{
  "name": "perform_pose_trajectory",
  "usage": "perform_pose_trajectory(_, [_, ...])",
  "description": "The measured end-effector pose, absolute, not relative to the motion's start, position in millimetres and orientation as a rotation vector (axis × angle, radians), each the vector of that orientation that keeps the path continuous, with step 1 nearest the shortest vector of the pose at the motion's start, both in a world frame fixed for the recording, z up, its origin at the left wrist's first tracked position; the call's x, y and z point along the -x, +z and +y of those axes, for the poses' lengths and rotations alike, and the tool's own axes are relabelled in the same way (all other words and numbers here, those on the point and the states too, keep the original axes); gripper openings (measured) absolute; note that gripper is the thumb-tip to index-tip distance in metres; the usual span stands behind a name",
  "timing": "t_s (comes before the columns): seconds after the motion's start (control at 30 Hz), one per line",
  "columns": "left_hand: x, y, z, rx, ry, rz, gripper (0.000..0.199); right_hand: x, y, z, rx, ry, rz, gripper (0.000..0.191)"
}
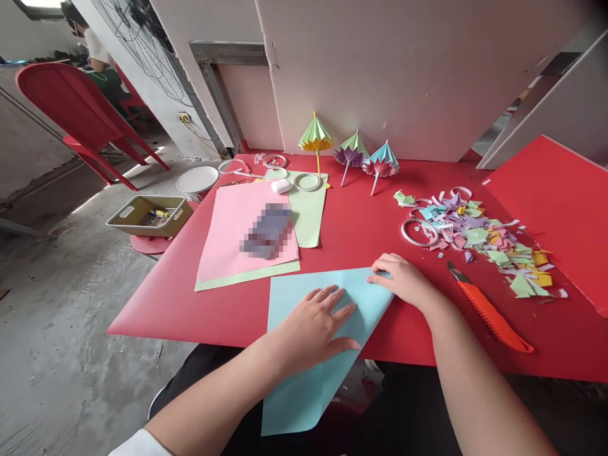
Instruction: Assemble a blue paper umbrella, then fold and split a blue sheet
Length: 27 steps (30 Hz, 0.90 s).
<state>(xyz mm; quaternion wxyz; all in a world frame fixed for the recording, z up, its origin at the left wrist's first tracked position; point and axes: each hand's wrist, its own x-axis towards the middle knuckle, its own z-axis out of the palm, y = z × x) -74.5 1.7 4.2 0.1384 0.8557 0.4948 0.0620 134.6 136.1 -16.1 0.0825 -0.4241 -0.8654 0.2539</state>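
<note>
the light blue paper [363, 310] is plain, slant-edged.

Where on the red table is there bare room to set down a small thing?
One bare patch lies between the paper umbrellas, the pale green sheet, the blue paper and the scrap pile. Another: the front left corner of the red table, beside the pink sheet. Crowded: the right side, and the back left with tape rolls.

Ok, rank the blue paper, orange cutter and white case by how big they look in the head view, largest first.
1. Blue paper
2. Orange cutter
3. White case, though it lies farther away.
</note>
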Motion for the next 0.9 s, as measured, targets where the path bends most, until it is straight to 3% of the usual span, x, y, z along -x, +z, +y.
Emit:
perform_pose_trajectory(0.53, [59.6,-20.9,0.3,-2.542,0.23,1.451,0.073,-115.4,-10.1,148.1,1.331,0.822,-2.67,0.024])
perform_pose_trajectory(0.9, [50.5,-24.9,-0.8,-2.606,0.316,1.282,0.07,-157.8,12.9,131.2,1.526,1.256,-2.453,0.022])
